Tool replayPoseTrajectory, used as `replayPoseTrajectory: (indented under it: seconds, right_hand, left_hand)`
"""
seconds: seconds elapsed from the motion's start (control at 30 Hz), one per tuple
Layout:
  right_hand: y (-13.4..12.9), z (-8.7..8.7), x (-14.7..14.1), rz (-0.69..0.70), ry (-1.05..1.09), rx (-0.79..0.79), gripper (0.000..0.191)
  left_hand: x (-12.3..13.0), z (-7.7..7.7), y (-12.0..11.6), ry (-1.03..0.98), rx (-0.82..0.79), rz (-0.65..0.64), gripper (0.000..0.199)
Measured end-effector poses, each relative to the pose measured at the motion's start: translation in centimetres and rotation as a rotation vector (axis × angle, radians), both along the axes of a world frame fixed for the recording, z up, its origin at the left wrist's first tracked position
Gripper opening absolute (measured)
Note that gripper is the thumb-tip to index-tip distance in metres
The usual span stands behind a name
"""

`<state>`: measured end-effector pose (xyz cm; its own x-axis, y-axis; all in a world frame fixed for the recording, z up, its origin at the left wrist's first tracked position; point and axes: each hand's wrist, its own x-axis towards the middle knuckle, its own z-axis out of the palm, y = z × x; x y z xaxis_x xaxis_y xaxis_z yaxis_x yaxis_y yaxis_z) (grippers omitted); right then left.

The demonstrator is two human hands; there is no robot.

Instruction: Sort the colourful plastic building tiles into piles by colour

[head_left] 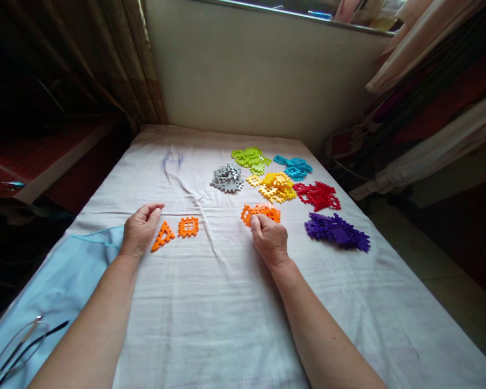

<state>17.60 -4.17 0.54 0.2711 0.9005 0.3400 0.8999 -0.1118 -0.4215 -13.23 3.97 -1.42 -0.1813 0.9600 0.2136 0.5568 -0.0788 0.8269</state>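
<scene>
My right hand [269,237] is closed at the near side of a pile of orange pieces [263,212], with fingers around orange plastic. My left hand [141,229], fingers curled together, rests just left of an orange triangle [163,236]; what it holds, if anything, is hidden. Right of the triangle lies an orange square [188,227] with a window pattern. Beyond my right hand are piles of grey [227,179], lime green [251,159], yellow [277,187] and blue pieces [295,167]. Red pieces [319,195] and purple pieces [338,232] lie to the right.
The pieces lie on a surface covered with a pale, wrinkled sheet [210,302]. A light blue cloth [65,275] and eyeglasses [26,346] are at the near left. A wall [251,75] stands behind, with curtains at left and hanging cloths at right.
</scene>
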Motion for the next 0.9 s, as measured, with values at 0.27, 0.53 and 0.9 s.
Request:
replayPoseTrajectory:
  seconds: [0.27,0.53,0.9]
  right_hand:
    - [0.1,-1.2,1.6,-0.092,0.174,0.005,0.041]
    - [-0.1,-0.7,0.8,-0.019,0.244,0.061,0.039]
    - [2.4,0.4,-6.8,0.621,0.038,-0.084,0.036]
  left_hand:
    - [0.0,0.1,-0.1,0.022,0.000,-0.005,0.041]
    - [0.2,0.2,-0.1,0.011,-0.002,0.003,0.041]
    - [0.0,0.1,-0.1,0.014,0.019,-0.010,0.040]
